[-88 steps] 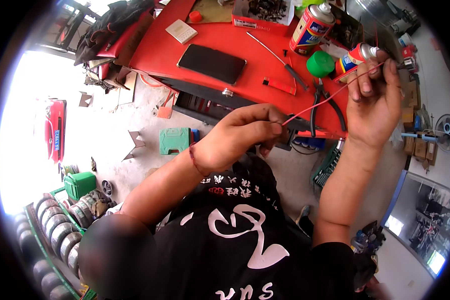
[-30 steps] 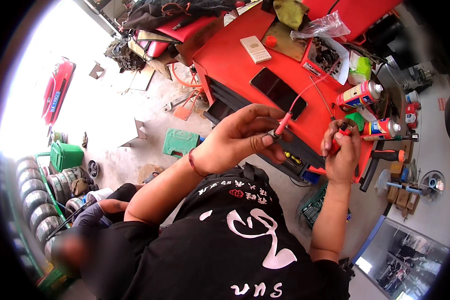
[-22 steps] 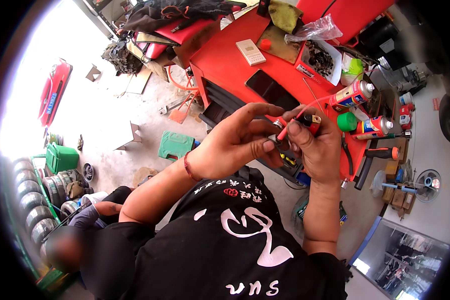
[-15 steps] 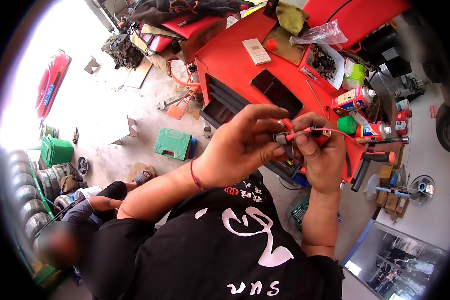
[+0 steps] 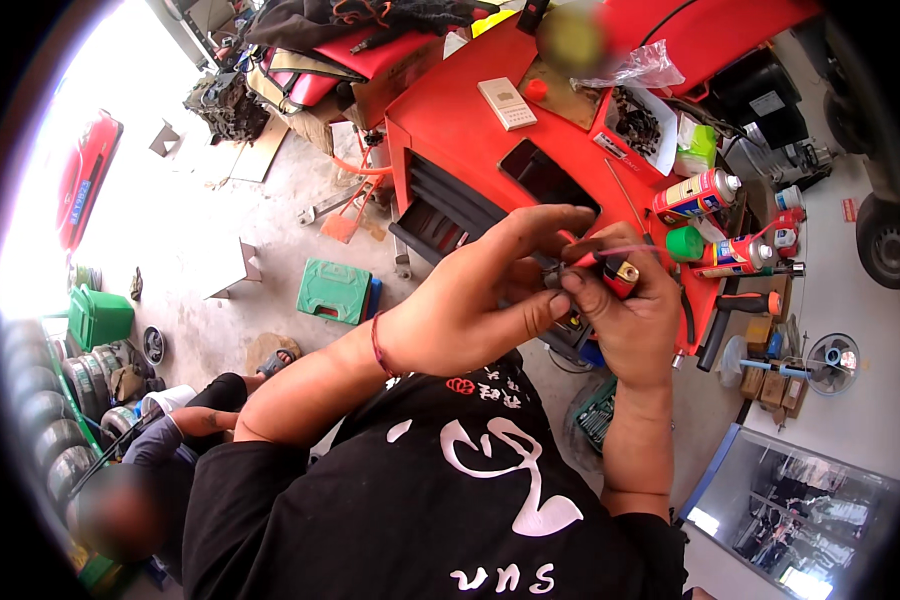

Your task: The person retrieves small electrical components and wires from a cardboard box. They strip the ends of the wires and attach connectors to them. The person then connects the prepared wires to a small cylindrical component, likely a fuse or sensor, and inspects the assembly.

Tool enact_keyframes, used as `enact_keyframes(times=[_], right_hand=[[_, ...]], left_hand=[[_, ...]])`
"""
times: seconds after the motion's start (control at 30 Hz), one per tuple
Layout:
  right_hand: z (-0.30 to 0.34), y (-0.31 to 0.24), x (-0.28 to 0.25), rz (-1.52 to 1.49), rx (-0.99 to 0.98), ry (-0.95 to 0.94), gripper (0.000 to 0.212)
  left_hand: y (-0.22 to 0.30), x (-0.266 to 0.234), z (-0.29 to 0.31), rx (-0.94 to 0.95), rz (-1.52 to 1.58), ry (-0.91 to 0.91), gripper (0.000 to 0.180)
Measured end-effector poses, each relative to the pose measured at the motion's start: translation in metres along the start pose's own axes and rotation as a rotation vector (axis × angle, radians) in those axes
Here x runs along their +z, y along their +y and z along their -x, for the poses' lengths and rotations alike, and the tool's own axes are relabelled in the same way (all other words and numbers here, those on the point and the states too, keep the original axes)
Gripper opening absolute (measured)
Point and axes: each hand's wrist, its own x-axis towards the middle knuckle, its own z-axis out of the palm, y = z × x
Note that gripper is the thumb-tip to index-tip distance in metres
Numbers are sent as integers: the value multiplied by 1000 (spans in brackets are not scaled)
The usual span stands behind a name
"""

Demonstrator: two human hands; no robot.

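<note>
My left hand (image 5: pixel 495 285), with a thin band at its wrist, has its fingers curled around the dark end of a red wire (image 5: pixel 592 259); much of that end is hidden behind the fingers. Close against it, my right hand (image 5: pixel 625 320) grips a small red lighter (image 5: pixel 622 284) with a metal top. The wire passes over the right fingers, its thin length smeared by motion. Both hands are held up in front of my chest, above the near edge of the red tool cabinet (image 5: pixel 445 110).
On the cabinet top lie a dark phone (image 5: pixel 548 175), a white box (image 5: pixel 507 104), a parts tray (image 5: pixel 660 130) and spray cans (image 5: pixel 697 196). A drawer (image 5: pixel 430 232) stands pulled out. A green case (image 5: pixel 332 291) is on the floor; another person (image 5: pixel 205 410) sits at left.
The right hand has turned, and the lighter's metal top now shows plainly. The red wire has swung and blurred, and the hands have come closer together. The view has shifted slightly.
</note>
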Motion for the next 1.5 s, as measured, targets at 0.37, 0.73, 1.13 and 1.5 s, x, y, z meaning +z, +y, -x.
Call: enact_keyframes(times=[0.37, 0.73, 1.13, 1.5], right_hand=[[-7, -9, 11, 36, 193, 139, 22], [15, -9, -3, 44, 194, 59, 25], [-6, -19, -5, 492, -263, -34, 25], [-24, -25, -10, 884, -297, -26, 12]], left_hand=[[0, -25, -17, -212, 369, 139, 31], [-3, -38, -16, -162, 447, 8, 32], [-9, -40, -11, -77, 474, -66, 27], [4, -32, -19, -267, 388, -61, 28]])
